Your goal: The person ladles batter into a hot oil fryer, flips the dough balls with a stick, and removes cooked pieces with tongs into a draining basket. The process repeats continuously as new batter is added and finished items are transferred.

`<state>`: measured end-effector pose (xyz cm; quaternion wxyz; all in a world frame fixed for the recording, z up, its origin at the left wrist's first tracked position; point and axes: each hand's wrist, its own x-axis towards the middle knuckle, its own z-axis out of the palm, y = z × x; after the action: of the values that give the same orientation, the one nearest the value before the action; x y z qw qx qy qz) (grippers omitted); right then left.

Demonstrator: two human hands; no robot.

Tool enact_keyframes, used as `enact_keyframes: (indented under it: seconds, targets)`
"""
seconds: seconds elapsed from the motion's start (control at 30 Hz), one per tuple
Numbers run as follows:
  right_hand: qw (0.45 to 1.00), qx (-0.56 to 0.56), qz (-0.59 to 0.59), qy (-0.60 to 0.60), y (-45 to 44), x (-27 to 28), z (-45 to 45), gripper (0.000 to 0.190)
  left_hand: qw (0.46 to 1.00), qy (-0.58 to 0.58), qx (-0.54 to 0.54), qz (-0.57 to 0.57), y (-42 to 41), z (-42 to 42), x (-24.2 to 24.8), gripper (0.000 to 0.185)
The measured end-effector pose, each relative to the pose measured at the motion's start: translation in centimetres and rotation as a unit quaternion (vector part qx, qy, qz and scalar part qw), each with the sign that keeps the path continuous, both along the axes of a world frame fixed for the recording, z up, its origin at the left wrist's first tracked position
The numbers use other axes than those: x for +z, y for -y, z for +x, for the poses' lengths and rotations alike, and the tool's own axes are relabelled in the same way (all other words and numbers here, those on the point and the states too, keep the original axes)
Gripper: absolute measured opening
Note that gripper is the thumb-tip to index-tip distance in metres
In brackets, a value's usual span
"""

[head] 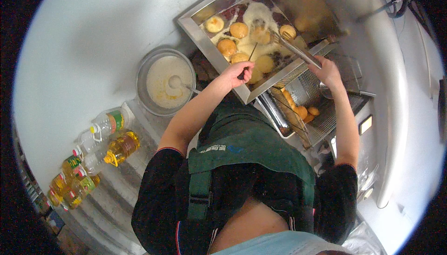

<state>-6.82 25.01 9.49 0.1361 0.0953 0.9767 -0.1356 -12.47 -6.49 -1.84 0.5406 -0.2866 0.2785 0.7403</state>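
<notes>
My left hand (241, 73) is closed on the dark handle of a thin pointed tool (253, 51), held over the near left part of a stainless steel fryer (202, 44). My right hand (325, 70) grips metal tongs (298, 52), whose tips reach into the foaming oil beside a round fried cake (261, 36). Several other round cakes float in the oil, among them a golden one (227, 47) and a paler one (214, 24). The lower part of the thin tool is partly hidden by my fingers.
A wire draining basket (324, 126) with several fried pieces (300, 112) stands at the fryer's near right side. To the left is a metal pot (141, 84) of pale batter with a ladle (175, 82) in it. Several plastic oil bottles (122, 148) stand at the lower left.
</notes>
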Motion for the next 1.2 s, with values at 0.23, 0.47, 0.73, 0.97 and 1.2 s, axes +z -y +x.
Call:
enact_keyframes:
  seconds: [0.23, 0.47, 0.73, 0.97, 1.2]
  targets:
    - [0.938, -0.07, -0.335, 0.059, 7.8, -5.2, -6.5, 0.043, 1.0, 0.015, 0.011, 0.003, -0.8, 0.8, -0.4, 0.01]
    - [0.898, -0.091, -0.402, 0.151, 17.8, -12.1, -14.6, 0.046, 1.0, 0.01, 0.008, -0.022, -2.5, 1.4, 0.3, 0.013]
    - [0.948, -0.023, -0.29, 0.132, 18.1, -12.9, -15.8, 0.046, 0.999, 0.001, 0.014, -0.03, -2.7, 1.6, 0.5, 0.017]
    - [0.957, -0.031, -0.266, 0.108, 15.8, -11.2, -16.2, 0.046, 1.0, 0.01, 0.015, -0.012, -2.9, 1.3, 0.1, 0.02]
    - [0.913, -0.112, -0.384, 0.083, 10.7, -7.9, -15.3, 0.044, 1.0, 0.025, 0.012, 0.002, -2.9, 0.8, -0.1, 0.016]
